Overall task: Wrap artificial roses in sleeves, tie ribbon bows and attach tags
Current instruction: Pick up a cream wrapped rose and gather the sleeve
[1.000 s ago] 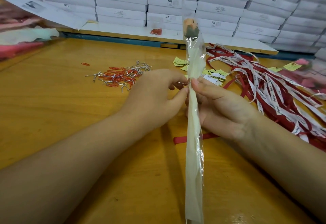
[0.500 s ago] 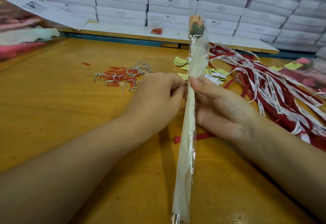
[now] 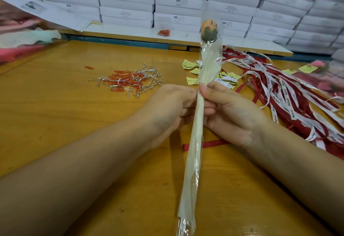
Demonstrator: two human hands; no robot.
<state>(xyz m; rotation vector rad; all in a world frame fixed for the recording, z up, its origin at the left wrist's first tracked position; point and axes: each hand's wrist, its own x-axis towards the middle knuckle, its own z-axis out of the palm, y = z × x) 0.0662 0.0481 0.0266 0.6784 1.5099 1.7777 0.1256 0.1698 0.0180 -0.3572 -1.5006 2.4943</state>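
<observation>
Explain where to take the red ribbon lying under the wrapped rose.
Probably pinch the red ribbon at its left end, coming from the left: that end lies bare on the table, while the rest passes behind the sleeve and right wrist.

An orange artificial rose [image 3: 209, 29], bud up, tilts slightly inside a long clear-and-cream sleeve [image 3: 193, 142] pinched at mid-length, red and white printed ribbons [image 3: 290, 94] heaped right, yellow tags [image 3: 191, 72] scattered behind.

wood table [image 3: 55, 124], clips [image 3: 128, 82], ribbons [image 3: 290, 98], tags [image 3: 191, 72]
</observation>
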